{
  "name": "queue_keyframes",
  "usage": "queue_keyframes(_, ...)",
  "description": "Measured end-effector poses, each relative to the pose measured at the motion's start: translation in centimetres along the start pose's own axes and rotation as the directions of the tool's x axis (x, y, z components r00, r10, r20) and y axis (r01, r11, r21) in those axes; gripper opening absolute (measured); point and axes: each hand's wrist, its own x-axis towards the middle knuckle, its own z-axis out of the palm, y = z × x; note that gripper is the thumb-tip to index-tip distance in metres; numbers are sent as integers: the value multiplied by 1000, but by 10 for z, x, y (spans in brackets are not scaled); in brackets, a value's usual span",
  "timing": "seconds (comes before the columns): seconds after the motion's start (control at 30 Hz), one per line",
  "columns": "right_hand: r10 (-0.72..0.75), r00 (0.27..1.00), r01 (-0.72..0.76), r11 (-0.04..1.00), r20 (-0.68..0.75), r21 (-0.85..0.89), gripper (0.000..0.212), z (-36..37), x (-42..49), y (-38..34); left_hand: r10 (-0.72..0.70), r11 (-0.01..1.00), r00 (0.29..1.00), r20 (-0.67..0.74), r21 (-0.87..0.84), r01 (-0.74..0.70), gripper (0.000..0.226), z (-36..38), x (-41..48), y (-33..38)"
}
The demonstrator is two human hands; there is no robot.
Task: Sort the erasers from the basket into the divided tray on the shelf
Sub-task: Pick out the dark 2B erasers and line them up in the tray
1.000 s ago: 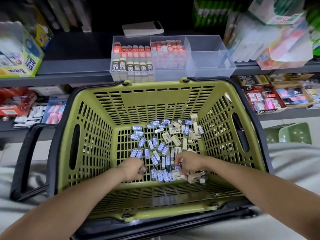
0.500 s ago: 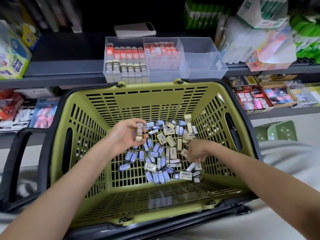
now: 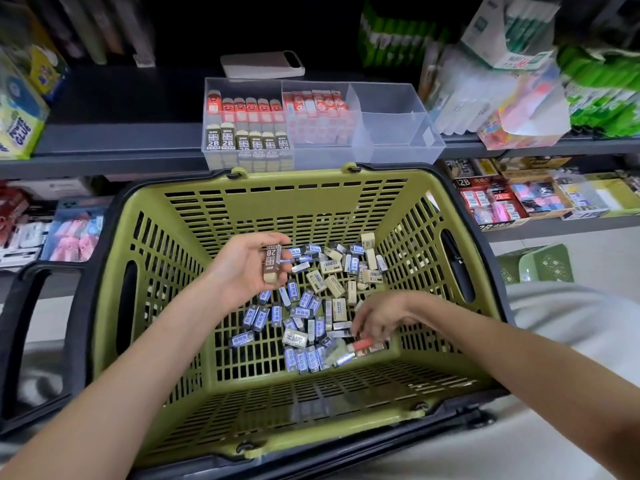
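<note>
At nine o'clock of the heap, my left hand hovers palm-up inside the green basket, thumb and fingers pinching one brown 2B eraser. Loose erasers, mostly blue- and cream-sleeved, cover the basket floor. At four o'clock of the heap, my right hand bends its fingers down onto a red eraser; blur hides whether it grips. I judge this the picking step. Next comes a lift to twelve o'clock: the divided tray on the shelf, brown joining the matching 2B row front-left.
</note>
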Motion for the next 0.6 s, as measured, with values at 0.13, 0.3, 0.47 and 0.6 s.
queue_keyframes(0.13, -263, 965, 227, 838, 2, 496, 43, -8, -19, -22, 10, 996, 1000, 10, 85, -11, 26, 5, -1, -6)
queue_keyframes(0.3, -473, 867, 384, 430, -158, 817, 43, 2, -25, -44, 28, 981, 995, 99, 186, -47, 44, 21, -2, -29)
queue_keyframes(0.47, -440, 884, 388, 500, -159, 774, 33, 1, -20, -33, 30, 999, 995, -90, 26, -27, 25, 23, 3, -43)
queue_keyframes(0.6, -235, 916, 132, 942, -325, -310, 26, 0, -4, 2, -124, 978, 985, -122, -181, 101, 20, 18, 10, -39)
